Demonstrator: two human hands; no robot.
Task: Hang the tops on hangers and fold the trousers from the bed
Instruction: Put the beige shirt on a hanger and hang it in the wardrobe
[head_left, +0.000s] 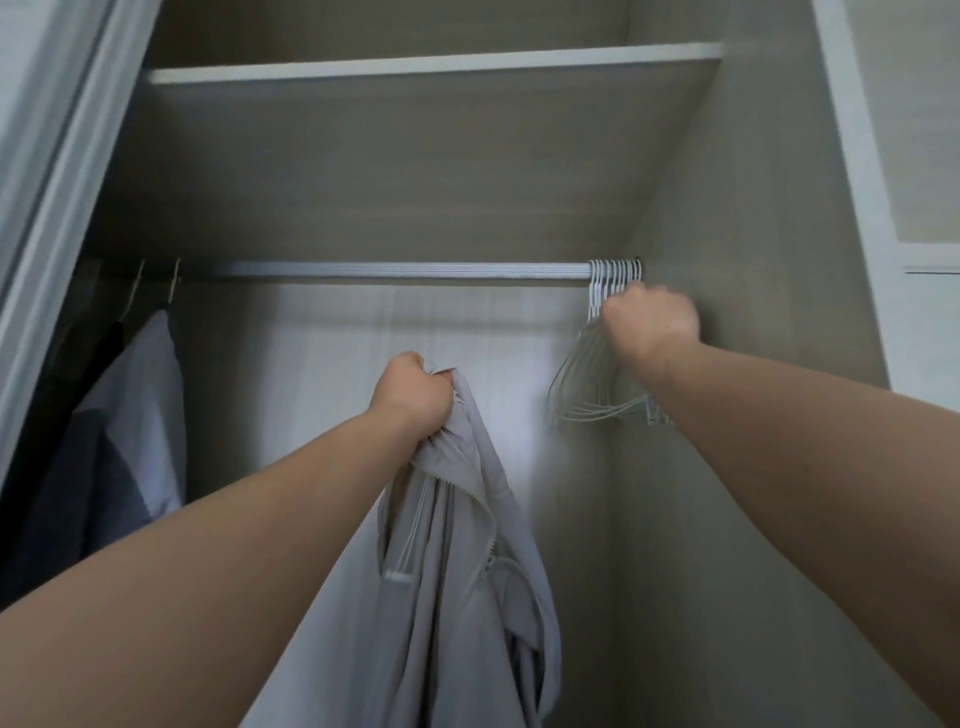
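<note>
A pale beige zip-up top (457, 561) with white drawstrings hangs bunched from my left hand (410, 397), which grips its upper end in a fist below the wardrobe rail (400, 271). Several empty white hangers (597, 379) hang packed together at the rail's right end. My right hand (649, 322) is curled around the necks of these hangers just under the rail; it is slightly blurred, so which hanger it holds is unclear.
Inside the open wardrobe, a white shirt (150, 415) and dark garments (67, 467) hang at the rail's left end. A shelf (431, 65) runs above. A sliding door frame (57, 182) stands at left, the side wall (753, 208) at right.
</note>
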